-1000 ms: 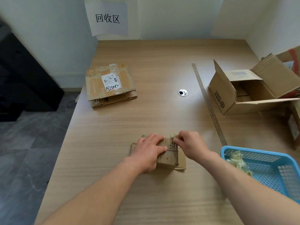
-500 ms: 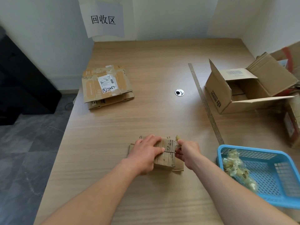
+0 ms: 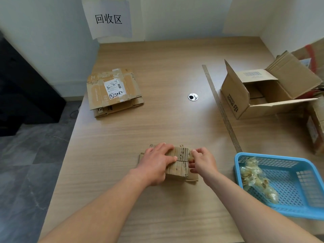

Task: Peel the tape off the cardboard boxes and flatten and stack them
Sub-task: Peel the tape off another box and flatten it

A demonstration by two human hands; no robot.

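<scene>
Evidently the peel has advanced. Over the past second the right hand has drawn from the far edge of the box back to its right side, and the tape is now bunched at its fingertips, pinched tight. The left hand has not shifted: fingers laid flat across the box top, pressing it to the table near the front edge.

Judgement: the top seam reads as a bare dark slit, so this strip is nearly off; flattening is not yet done.

Materials: the box is small, brown corrugated board, scuffed, flaps splayed underneath. The tape is a crumpled, yellowish, glossy film. Similar wads lie in the blue mesh basket to the right. The flattened stack sits well apart, far left.
</scene>
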